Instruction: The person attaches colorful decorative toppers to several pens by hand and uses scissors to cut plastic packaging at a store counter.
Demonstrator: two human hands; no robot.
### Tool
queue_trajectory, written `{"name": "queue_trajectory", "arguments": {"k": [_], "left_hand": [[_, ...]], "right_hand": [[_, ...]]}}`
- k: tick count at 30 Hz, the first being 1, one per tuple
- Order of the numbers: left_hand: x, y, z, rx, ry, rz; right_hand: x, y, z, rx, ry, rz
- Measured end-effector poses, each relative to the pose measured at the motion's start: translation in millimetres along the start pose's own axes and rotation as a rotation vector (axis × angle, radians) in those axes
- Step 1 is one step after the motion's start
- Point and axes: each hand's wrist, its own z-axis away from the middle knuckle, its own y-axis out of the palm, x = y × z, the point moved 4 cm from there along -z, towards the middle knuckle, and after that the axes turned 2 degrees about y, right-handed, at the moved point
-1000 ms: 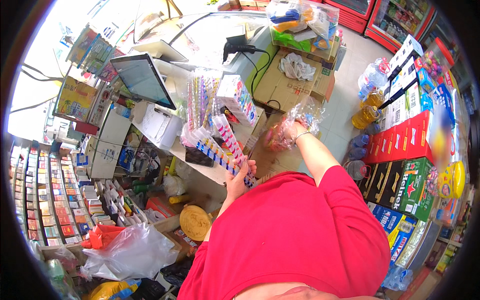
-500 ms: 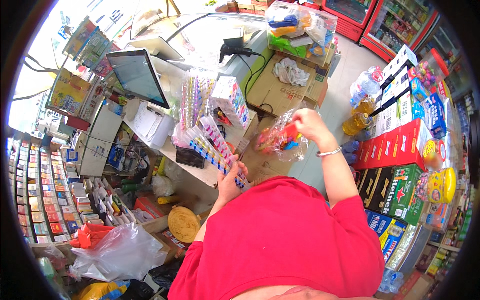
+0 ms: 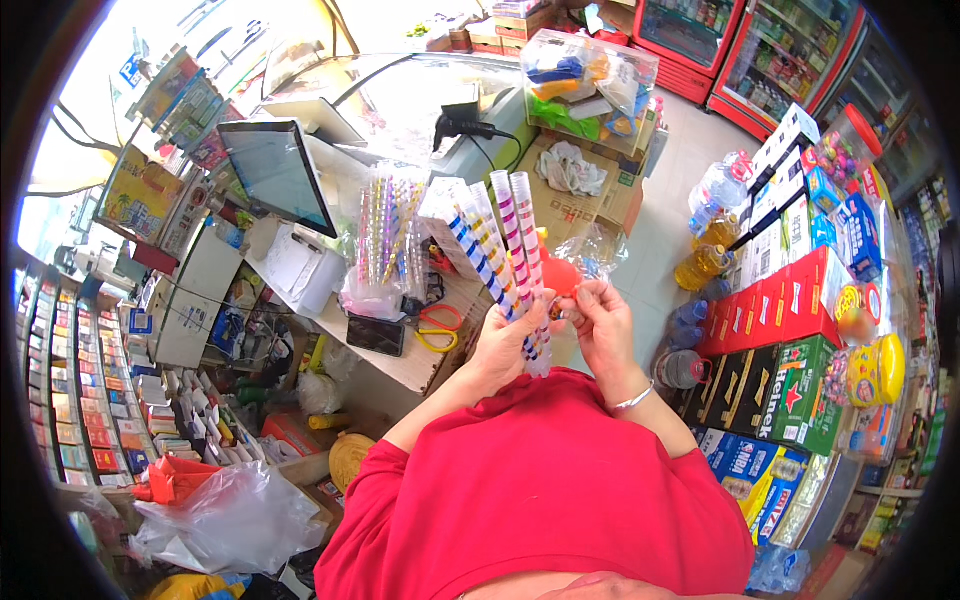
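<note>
Here, curled closed round the lower part of the clear striped tubes (image 3: 530,240) with the left grip (image 3: 505,345), close in front of the red shirt (image 3: 540,470). Best to squeeze only enough to stop slipping; probably easy to dent with a hard clench. Tilt the upper ends away from the body, as shown, and let them fan a little rather than force them parallel.

Closed to a fingertip pinch with the right grip (image 3: 603,325), seemingly on the near edge of the red-orange rounded piece (image 3: 562,276). Cannot tell exactly how much of it is caught. Work right beside the left thumb, in the air past the surface's right edge, and turn the piece with small finger moves instead of swinging the wrist into the tubes.

Just beyond, watch the crumpled clear bag (image 3: 605,250): likely to snag on the fingertips if brushed.

Farther left, on the surface (image 3: 410,368), steer the sleeve and forearm clear of the scissors (image 3: 440,335) near the right edge, the dark phone (image 3: 376,335) by the near edge, and the wrapped striped sticks (image 3: 390,225) farther back.
</note>
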Motion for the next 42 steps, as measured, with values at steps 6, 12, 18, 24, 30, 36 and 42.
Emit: {"name": "queue_trajectory", "arguments": {"k": [6, 12, 18, 24, 30, 36, 42], "left_hand": [[-11.5, 11.2, 0.9, -0.141, 0.088, 0.039], [-0.8, -3.5, 1.3, -0.012, 0.107, -0.001], [-6.8, -6.4, 1.9, -0.148, 0.136, -0.115], [2.8, -14.1, 5.3, -0.046, 0.169, -0.441], [-8.2, -12.9, 5.9, -0.145, 0.268, -0.080], [-52.4, -16.4, -0.7, -0.127, 0.471, -0.147], [-88.7, -22.4, -0.6, -0.330, 0.621, -0.093]], "right_hand": [[7.0, 16.8, 15.5, -0.043, -0.514, 0.470], [8.4, 37.5, 17.8, 0.106, -0.772, 0.911], [13.5, 43.4, 12.2, 0.201, -0.743, 0.959], [11.7, 58.5, -6.8, 0.206, -0.384, 0.784], [18.8, 80.0, 5.7, 0.183, -0.397, 0.474], [40.4, 75.6, 15.2, 0.377, -0.427, 0.651], [40.0, 63.7, 14.3, 0.299, -0.672, 1.167]]}}
